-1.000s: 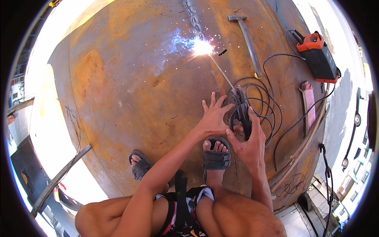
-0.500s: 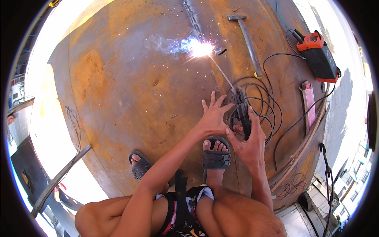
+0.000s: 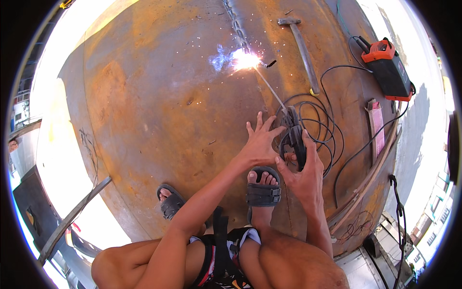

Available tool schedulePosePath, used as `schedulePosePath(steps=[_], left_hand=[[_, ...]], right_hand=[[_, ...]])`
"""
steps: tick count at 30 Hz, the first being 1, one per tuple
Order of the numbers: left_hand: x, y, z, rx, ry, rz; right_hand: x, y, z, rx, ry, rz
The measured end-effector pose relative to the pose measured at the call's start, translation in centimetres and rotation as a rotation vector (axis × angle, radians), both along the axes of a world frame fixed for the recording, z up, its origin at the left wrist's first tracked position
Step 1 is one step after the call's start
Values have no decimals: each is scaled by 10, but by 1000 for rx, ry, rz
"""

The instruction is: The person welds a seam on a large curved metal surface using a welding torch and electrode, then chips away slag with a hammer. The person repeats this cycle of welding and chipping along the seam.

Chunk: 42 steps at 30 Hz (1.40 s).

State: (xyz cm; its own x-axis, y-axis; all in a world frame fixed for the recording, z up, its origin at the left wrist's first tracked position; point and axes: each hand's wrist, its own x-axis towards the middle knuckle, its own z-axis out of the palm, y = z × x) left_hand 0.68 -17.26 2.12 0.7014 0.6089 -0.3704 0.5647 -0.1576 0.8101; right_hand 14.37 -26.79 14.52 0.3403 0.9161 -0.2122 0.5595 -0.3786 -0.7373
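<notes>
A black electrode holder [image 3: 297,137] is gripped in my right hand [image 3: 305,176], fingers wrapped round its handle. Clamped in its jaws, a thin welding rod [image 3: 271,88] slants up and left to a bright arc [image 3: 246,59], where sparks fly and bluish smoke drifts left. The glare hides the rod's tip. Beyond the arc, a weld bead [image 3: 234,20] runs along the seam of the rusty steel plate [image 3: 159,111]. My left hand [image 3: 261,143] has its fingers spread, close to the holder's left side; whether a fingertip touches it I cannot tell.
A hammer [image 3: 303,55] lies right of the arc. Black cable [image 3: 317,123] coils beside the holder and runs to an orange-and-black welding machine [image 3: 387,70]. Near the right edge lies an open pink box [image 3: 376,130]. My sandalled feet [image 3: 263,188] stand on the plate.
The smoke by the arc has shrunk and the sparks are scattered differently. Both hands and the holder stay nearly where they were.
</notes>
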Motion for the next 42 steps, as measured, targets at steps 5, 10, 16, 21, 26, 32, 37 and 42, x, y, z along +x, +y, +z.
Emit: schedulePosePath(steps=[5, 10, 16, 21, 26, 32, 37, 42], left_hand=[[-2, 0, -3, 15, 4, 0], [0, 0, 2, 1, 7, 1], [-1, -1, -1, 18, 14, -1], [0, -1, 0, 5, -1, 6], [0, -1, -1, 19, 10, 2], [-1, 0, 1, 12, 11, 0], [0, 0, 3, -4, 5, 7], [0, 0, 0, 11, 11, -1]], right_hand=[[-1, 1, 1, -4, 15, -1], [0, -1, -1, -12, 11, -6], [-1, 1, 0, -6, 9, -1], [0, 1, 0, -5, 1, 2], [0, 1, 0, -9, 5, 0], [-1, 1, 0, -6, 10, -1], [-1, 1, 1, -2, 8, -3], [-1, 2, 2, 2, 17, -1]])
